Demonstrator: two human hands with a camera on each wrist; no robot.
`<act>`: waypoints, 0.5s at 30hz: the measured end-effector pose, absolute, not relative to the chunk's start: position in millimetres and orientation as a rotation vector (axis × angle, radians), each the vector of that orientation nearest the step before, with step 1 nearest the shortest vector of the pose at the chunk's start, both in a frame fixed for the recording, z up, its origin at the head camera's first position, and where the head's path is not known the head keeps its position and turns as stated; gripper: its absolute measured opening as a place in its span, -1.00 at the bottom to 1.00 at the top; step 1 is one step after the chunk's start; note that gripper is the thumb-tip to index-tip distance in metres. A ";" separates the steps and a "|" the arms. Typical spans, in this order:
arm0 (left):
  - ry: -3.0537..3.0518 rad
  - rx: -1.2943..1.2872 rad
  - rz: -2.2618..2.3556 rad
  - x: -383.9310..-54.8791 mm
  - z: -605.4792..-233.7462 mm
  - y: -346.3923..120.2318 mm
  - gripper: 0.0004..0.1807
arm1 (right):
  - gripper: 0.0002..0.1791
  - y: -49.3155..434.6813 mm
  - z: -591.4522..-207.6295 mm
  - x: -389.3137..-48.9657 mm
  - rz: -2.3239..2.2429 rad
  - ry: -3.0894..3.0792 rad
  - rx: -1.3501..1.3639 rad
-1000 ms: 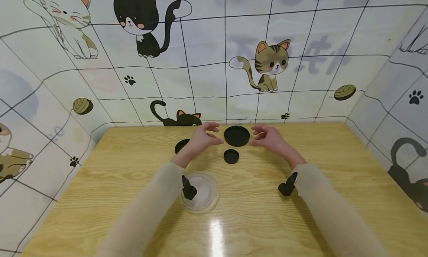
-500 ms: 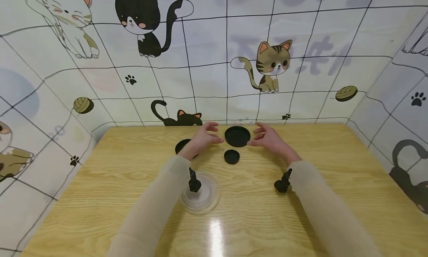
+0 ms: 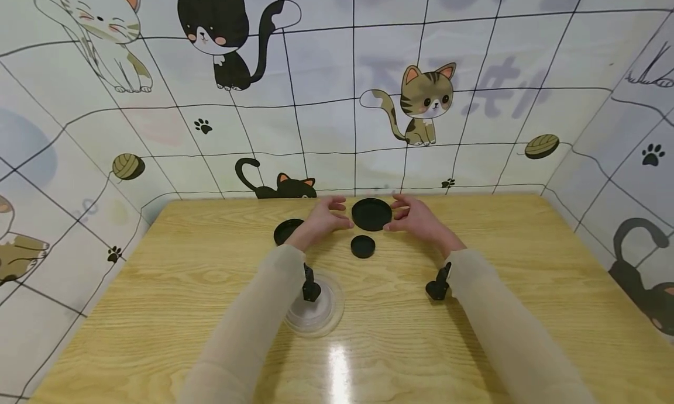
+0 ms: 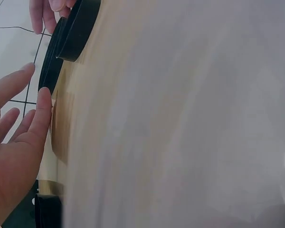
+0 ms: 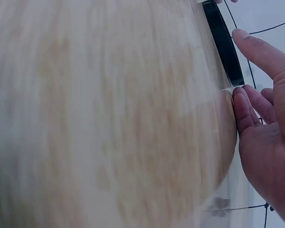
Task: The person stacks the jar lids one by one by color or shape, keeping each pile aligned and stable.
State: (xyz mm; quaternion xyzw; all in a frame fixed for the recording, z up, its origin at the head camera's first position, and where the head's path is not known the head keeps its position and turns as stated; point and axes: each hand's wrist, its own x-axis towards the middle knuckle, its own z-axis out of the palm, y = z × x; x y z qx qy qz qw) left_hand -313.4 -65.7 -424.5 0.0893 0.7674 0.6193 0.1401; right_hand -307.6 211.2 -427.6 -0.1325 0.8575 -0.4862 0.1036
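Note:
A large shallow round black dish (image 3: 371, 214) lies near the back edge of the wooden table. My left hand (image 3: 322, 218) is just left of it, thumb and fingers apart and lightly bent. On the other side, my right hand (image 3: 418, 220) has its thumb tip right at the dish's rim, its fingers also spread. Neither hand grips anything. In the right wrist view the right fingers come close to the side of the black dish (image 5: 223, 42). A small black dish (image 3: 363, 247) sits in front of the large one. Another black dish (image 3: 286, 231) is partly hidden behind my left wrist.
A clear round plastic piece (image 3: 321, 319) lies on the table (image 3: 400, 345) under my left forearm, which partly covers it. A cat-patterned cloth wall (image 3: 326, 123) rises right behind the table's back edge and along both sides.
My right hand has moved left, closer to the large dish. My left forearm has shifted slightly right, while the left hand has barely moved. The dishes stay in place.

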 end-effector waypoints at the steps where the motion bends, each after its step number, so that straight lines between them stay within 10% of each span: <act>1: 2.213 0.257 1.792 -313.6 -425.3 -65.6 -0.18 | 0.07 210.2 -428.4 -308.3 -1.425 2.539 -0.391; 15: 2.303 0.290 1.684 -316.8 -424.9 -51.9 -0.24 | 0.02 204.0 -437.4 -315.2 -1.344 2.605 -0.388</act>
